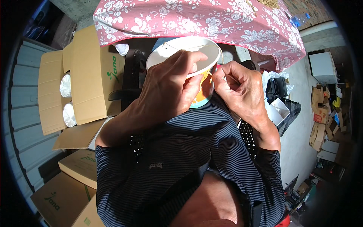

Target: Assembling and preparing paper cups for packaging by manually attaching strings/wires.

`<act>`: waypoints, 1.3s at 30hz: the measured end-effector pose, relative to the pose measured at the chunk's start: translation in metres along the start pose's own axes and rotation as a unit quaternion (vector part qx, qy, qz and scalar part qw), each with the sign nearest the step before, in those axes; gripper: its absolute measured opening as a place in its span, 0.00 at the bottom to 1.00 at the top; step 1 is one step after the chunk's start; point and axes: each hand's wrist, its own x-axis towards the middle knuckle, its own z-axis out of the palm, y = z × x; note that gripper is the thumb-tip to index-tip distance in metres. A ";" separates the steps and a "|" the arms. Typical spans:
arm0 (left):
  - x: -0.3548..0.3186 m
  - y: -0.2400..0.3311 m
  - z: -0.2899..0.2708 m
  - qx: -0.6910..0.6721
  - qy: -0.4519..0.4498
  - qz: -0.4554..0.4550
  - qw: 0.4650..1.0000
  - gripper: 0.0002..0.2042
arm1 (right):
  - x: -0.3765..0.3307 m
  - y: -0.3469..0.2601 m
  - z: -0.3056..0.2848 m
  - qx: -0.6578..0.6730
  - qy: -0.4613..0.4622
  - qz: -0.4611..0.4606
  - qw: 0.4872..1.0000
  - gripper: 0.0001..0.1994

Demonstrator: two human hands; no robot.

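A paper bucket with a white inside and an orange, yellow and teal printed outside rests in my lap, its opening tilted up. My left hand is closed over the near rim, thumb outside and fingers reaching into the opening. A thin pale string crosses the mouth and loops over the right rim. My right hand is pinched beside the bucket's right wall, where the string runs down to the fingertips. A small hole shows in the far left inner wall. What lies inside the right fist is hidden.
A table with a pink floral cloth stands just beyond the bucket. Cardboard boxes are stacked at left, one holding white round things. At right, a black crate with a white box sits on the floor; more cartons lie farther off.
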 end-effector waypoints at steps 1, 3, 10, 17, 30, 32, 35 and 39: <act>0.000 0.000 0.000 0.001 0.001 0.008 1.000 0.18 | 0.000 0.000 0.000 -0.010 0.002 -0.003 1.000 0.05; 0.000 0.001 0.000 0.001 0.000 0.006 1.000 0.18 | 0.000 0.000 0.000 -0.020 0.005 -0.006 1.000 0.05; -0.001 0.000 0.001 0.001 0.000 0.016 1.000 0.18 | 0.000 0.004 0.003 0.001 0.005 -0.004 1.000 0.05; 0.000 -0.001 0.000 0.003 0.004 0.036 0.999 0.18 | 0.000 0.006 0.003 -0.022 0.000 -0.005 1.000 0.05; 0.028 -0.014 -0.019 -0.095 -0.122 -0.027 0.988 0.10 | 0.000 0.009 0.005 0.002 0.002 -0.021 1.000 0.05; 0.036 -0.017 -0.023 -0.104 -0.170 -0.052 0.979 0.10 | -0.001 0.011 0.006 0.042 0.006 -0.002 0.999 0.05; 0.043 -0.024 -0.023 -0.176 -0.266 -0.115 0.941 0.09 | 0.000 0.008 0.002 -0.040 -0.006 -0.015 0.999 0.06; 0.047 -0.024 -0.026 -0.147 -0.301 -0.115 0.935 0.09 | 0.001 0.006 0.002 -0.039 -0.015 -0.010 0.999 0.06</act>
